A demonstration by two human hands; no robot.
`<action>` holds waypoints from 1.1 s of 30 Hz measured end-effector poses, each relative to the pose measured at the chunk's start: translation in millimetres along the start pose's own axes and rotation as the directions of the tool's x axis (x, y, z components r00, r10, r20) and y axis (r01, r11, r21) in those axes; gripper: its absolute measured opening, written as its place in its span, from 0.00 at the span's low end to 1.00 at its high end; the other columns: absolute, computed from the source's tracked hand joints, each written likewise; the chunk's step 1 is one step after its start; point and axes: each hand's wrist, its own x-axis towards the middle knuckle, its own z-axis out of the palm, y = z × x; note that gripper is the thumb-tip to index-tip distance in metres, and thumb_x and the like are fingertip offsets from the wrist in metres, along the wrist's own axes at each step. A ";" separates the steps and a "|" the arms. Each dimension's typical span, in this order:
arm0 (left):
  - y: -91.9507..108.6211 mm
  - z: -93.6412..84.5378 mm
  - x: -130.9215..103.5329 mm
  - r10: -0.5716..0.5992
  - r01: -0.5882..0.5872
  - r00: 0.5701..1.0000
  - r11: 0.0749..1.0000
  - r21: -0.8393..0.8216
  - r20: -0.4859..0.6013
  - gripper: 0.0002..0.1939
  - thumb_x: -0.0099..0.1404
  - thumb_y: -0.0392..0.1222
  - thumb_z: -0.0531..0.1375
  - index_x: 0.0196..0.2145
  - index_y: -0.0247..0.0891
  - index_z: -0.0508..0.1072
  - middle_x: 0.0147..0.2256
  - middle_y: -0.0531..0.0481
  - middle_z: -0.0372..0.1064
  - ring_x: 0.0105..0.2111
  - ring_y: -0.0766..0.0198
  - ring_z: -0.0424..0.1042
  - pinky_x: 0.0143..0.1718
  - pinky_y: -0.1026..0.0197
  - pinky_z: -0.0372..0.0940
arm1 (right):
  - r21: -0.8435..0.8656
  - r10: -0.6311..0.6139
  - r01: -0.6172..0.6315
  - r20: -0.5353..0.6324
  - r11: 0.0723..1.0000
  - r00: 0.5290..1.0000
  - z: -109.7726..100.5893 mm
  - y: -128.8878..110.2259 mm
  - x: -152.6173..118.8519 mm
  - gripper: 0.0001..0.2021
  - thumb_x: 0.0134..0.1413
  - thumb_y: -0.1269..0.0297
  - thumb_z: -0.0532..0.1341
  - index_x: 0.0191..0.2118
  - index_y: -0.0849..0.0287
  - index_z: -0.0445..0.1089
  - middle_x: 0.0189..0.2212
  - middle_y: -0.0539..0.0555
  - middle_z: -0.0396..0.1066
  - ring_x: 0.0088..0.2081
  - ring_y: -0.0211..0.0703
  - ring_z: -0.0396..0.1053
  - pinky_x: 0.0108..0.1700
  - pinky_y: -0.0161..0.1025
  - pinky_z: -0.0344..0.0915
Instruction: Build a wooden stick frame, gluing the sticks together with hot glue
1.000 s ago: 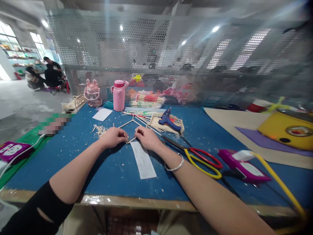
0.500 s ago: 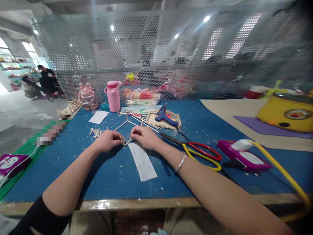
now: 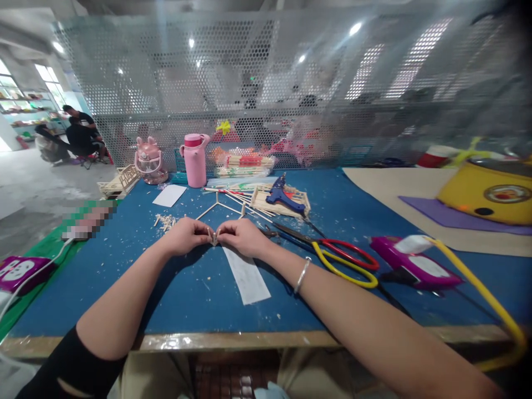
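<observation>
A frame of thin wooden sticks [image 3: 206, 211] lies flat on the blue table, small upright pegs standing at some corners. My left hand [image 3: 185, 237] is closed in a pinch on the frame's near corner, by a short upright stick. Right beside it my right hand [image 3: 243, 238] pinches the same corner from the other side; its fingertips almost meet those of the left. The fingers partly cover this corner. Under my right hand's fingers starts a white paper strip [image 3: 248, 280]. Wood scraps [image 3: 166, 223] are scattered beyond my left hand.
Red-and-yellow-handled scissors [image 3: 349, 257] lie right of my right hand. Behind them a blue glue gun [image 3: 282, 197] rests on a stick tray [image 3: 260, 200]. A pink bottle [image 3: 194, 163] stands at the back. A purple power strip [image 3: 415, 263] and yellow pot [image 3: 490, 191] are on the right.
My right hand has moved left along the frame to its near corner, closing in on my left hand. My left hand stays at that corner.
</observation>
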 end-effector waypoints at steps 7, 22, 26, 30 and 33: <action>2.2 2.0 -0.1 -0.054 0.054 0.998 0.996 0.072 -0.014 0.11 0.53 0.44 0.58 0.31 0.36 0.77 0.27 0.51 0.74 0.27 0.64 0.68 0.28 0.65 0.57 | -0.023 0.007 -0.007 0.013 1.000 1.000 -0.8 -0.4 -0.9 0.06 0.46 0.69 0.58 0.27 0.61 0.72 0.22 0.49 0.71 0.26 0.34 0.64 0.29 0.31 0.57; -7.8 10.8 5.3 -0.034 0.032 0.994 0.999 -0.012 -0.104 0.11 0.51 0.45 0.59 0.28 0.35 0.73 0.24 0.50 0.70 0.23 0.67 0.65 0.24 0.66 0.57 | -0.080 -0.023 0.021 -0.028 0.997 0.999 1.2 2.9 -0.2 0.06 0.48 0.67 0.58 0.27 0.61 0.71 0.22 0.48 0.69 0.25 0.33 0.62 0.28 0.30 0.54; -6.5 10.6 3.6 0.004 -0.005 0.995 1.000 -0.013 -0.096 0.10 0.52 0.45 0.58 0.28 0.35 0.71 0.23 0.52 0.68 0.23 0.68 0.63 0.24 0.66 0.56 | -0.145 -0.052 0.049 -0.016 0.988 0.999 0.6 -2.1 -1.4 0.05 0.48 0.68 0.58 0.27 0.60 0.70 0.22 0.48 0.69 0.26 0.33 0.62 0.29 0.30 0.54; -3.3 8.4 2.9 0.011 -0.015 0.997 0.998 -0.060 -0.071 0.09 0.52 0.43 0.58 0.28 0.34 0.70 0.23 0.53 0.67 0.23 0.69 0.62 0.25 0.67 0.56 | -0.265 -0.042 0.019 -0.081 0.964 0.996 -4.6 -8.1 -1.9 0.04 0.48 0.70 0.58 0.28 0.60 0.70 0.24 0.49 0.69 0.26 0.34 0.62 0.30 0.31 0.54; -3.2 7.1 2.9 0.007 -0.013 0.997 0.997 -0.082 -0.071 0.08 0.52 0.42 0.58 0.28 0.34 0.70 0.23 0.52 0.67 0.23 0.69 0.63 0.26 0.66 0.58 | -0.385 -0.012 -0.044 -0.140 0.922 0.990 -8.1 -9.6 -0.7 0.04 0.49 0.70 0.58 0.28 0.60 0.69 0.23 0.50 0.69 0.26 0.35 0.61 0.30 0.32 0.53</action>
